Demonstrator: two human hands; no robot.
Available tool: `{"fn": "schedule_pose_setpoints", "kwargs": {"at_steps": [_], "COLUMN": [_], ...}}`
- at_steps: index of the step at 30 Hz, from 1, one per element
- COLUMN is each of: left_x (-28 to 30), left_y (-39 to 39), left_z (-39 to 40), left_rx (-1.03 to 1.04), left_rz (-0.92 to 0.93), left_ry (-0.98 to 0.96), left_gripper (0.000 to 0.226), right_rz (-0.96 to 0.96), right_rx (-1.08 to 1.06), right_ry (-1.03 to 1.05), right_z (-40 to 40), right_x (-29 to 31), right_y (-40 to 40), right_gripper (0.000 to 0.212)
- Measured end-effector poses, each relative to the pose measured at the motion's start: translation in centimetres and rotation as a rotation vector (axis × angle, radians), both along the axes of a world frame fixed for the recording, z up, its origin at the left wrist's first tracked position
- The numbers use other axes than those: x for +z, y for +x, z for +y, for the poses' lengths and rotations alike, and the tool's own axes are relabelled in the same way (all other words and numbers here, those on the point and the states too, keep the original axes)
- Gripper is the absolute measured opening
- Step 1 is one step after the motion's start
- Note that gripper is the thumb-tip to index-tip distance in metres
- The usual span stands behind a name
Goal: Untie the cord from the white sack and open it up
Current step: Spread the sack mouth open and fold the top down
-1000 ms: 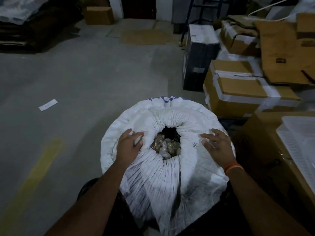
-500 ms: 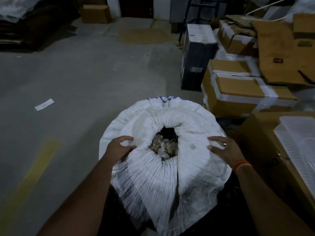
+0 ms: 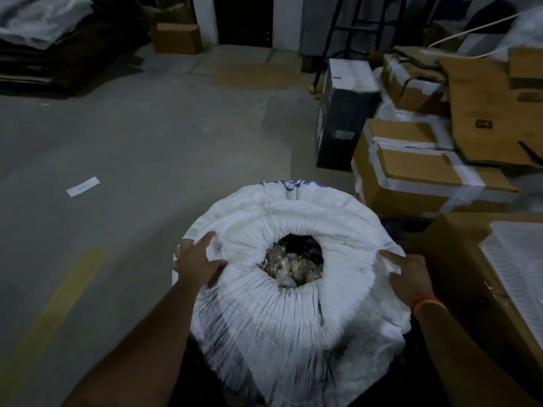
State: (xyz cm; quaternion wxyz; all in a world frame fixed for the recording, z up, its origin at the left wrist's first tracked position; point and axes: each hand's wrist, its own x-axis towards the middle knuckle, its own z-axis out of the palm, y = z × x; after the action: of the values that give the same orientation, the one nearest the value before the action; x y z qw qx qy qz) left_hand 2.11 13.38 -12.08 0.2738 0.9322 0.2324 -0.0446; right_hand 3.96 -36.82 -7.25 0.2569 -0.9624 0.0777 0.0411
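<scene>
The woven white sack (image 3: 293, 318) looks full, heavy and limp-walled, best taken at its rolled rim, where left hand (image 3: 196, 263) and right hand (image 3: 411, 274) press, fingers spread.

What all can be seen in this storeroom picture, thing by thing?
white sack: one, white, centre foreground, mouth open, pale contents showing
paper slip: one, white, on the grey floor, left
yellow floor stripe: one, lower left
dark box: one, black with white top, upright, right of centre
taped cartons: several, brown with white tape, stacked right
small carton: one, brown, far back
wristband: one, orange, right wrist
left hand: on the sack's left edge
right hand: on the sack's right edge
</scene>
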Motion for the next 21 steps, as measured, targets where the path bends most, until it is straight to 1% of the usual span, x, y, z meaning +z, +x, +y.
{"fn": "schedule_pose_setpoints", "kwargs": {"at_steps": [1,3,5,6,7,9,10,12,13,15,17,19,20,21], "left_x": [0.7,1.3,2.0,2.5,3.1,4.5,5.1,5.7,5.6,5.7,5.2,4.9,5.0,5.1], "left_y": [0.1,0.9,2.1,2.7,3.5,5.1,6.0,7.7,8.5,9.6,10.4,11.0,11.3,11.6], "left_z": [-0.5,-0.6,-0.5,-0.5,-0.8,-1.4,-1.7,-2.1,-2.2,-2.3,-2.0,-1.4,-1.2,-1.1], "left_rx": [-0.008,-0.005,-0.038,-0.062,-0.084,-0.127,-0.152,-0.185,-0.211,-0.264,-0.298,-0.340,-0.384,-0.430], "left_rz": [-0.027,-0.155,-0.292,-0.339,-0.374,-0.405,-0.382,-0.260,-0.191,-0.060,0.039,0.097,0.110,0.108], "left_ry": [-0.060,-0.151,-0.198,-0.214,-0.252,-0.361,-0.425,-0.552,-0.588,-0.593,-0.570,-0.546,-0.531,-0.519], "left_gripper": [0.080,0.057,0.041,0.034,0.029,0.025,0.025,0.024,0.025,0.025,0.031,0.044,0.046,0.043], "right_rz": [-0.020,-0.093,-0.174,-0.221,-0.243,-0.214,-0.162,-0.050,-0.004,0.072,0.138,0.213,0.240,0.261], "right_rx": [0.025,0.021,0.043,0.091,0.164,0.312,0.354,0.421,0.451,0.479,0.516,0.581,0.609,0.638], "right_ry": [-0.005,-0.052,-0.098,-0.075,-0.005,0.161,0.224,0.287,0.306,0.314,0.272,0.166,0.115,0.077], "right_z": [-0.1,-0.2,0.4,0.9,1.5,2.7,3.4,4.4,4.9,5.6,6.0,6.0,5.9,5.8], "right_x": [0.2,0.9,2.9,3.9,5.0,6.4,6.9,7.1,7.1,7.1,6.7,6.2,6.0,6.0], "right_y": [0.4,1.3,2.5,3.3,4.2,6.5,7.6,9.8,10.7,12.0,13.2,14.3,14.7,15.0], "right_gripper": [0.059,0.044,0.030,0.028,0.028,0.027,0.026,0.022,0.021,0.019,0.022,0.028,0.032,0.035]}}
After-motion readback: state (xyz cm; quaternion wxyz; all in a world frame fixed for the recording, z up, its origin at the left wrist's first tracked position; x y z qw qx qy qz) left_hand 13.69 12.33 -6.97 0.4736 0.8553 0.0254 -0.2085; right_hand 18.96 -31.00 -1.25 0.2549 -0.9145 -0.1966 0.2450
